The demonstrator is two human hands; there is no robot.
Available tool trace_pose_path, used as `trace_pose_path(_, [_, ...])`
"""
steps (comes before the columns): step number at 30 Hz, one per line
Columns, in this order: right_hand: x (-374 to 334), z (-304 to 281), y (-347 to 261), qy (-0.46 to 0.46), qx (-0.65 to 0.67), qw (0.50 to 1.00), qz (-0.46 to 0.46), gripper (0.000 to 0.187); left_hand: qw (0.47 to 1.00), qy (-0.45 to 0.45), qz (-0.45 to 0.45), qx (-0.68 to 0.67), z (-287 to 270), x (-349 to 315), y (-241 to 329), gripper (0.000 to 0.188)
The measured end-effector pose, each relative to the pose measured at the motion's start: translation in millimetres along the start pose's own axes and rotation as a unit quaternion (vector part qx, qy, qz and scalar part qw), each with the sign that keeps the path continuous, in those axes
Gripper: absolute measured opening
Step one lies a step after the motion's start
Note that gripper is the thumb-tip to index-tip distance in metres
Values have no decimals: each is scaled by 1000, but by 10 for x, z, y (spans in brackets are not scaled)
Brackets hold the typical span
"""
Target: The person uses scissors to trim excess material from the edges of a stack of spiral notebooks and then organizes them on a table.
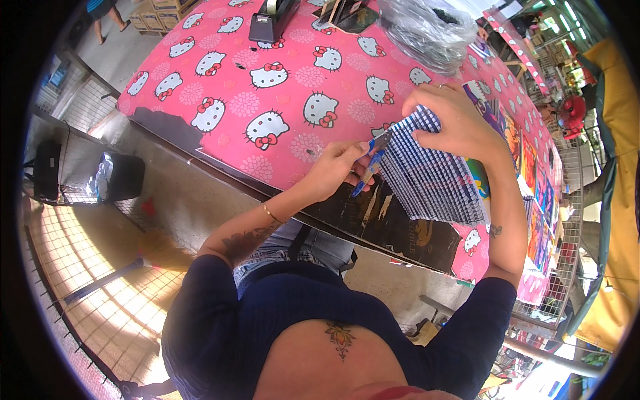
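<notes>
My left hand is closed around a blue pen, its tip against the near-left edge of a thick stack of blue-and-white checked sheets. My right hand lies flat on top of the stack with fingers spread, pressing down its far end. The stack sits tilted on a table covered with a pink cloth printed with white cartoon cats, close to the table's front edge.
A black tape dispenser and a clear crumpled plastic bag stand at the table's far side. Colourful printed sheets lie to the right of the stack. A dark bin stands on the floor at left, beside wire grating.
</notes>
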State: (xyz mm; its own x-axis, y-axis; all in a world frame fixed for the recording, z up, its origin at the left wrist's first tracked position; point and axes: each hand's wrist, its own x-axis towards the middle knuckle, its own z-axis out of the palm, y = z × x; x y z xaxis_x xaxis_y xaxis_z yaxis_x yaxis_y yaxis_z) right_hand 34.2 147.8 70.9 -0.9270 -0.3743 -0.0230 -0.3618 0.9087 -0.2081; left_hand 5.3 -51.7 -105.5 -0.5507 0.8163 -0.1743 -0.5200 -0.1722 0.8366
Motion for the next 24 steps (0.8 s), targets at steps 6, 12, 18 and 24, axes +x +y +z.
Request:
trace_pose_path(6, [-4, 13, 18, 4, 0, 1000, 1, 26, 716, 144, 373, 572, 65, -59, -31, 38])
trace_pose_path(12, [-5, 16, 14, 7, 2, 1000, -1, 27, 997, 1, 21, 72, -40, -12, -15, 43])
trace_pose_path(18, [-4, 16, 8, 7, -1, 1000, 0, 26, 995, -10, -15, 95, -81, 5, 46, 45])
trace_pose_path(24, [-5, 17, 24, 13, -1, 1000, -9, 25, 996, -7, -16, 93, -61, -6, 114, 43])
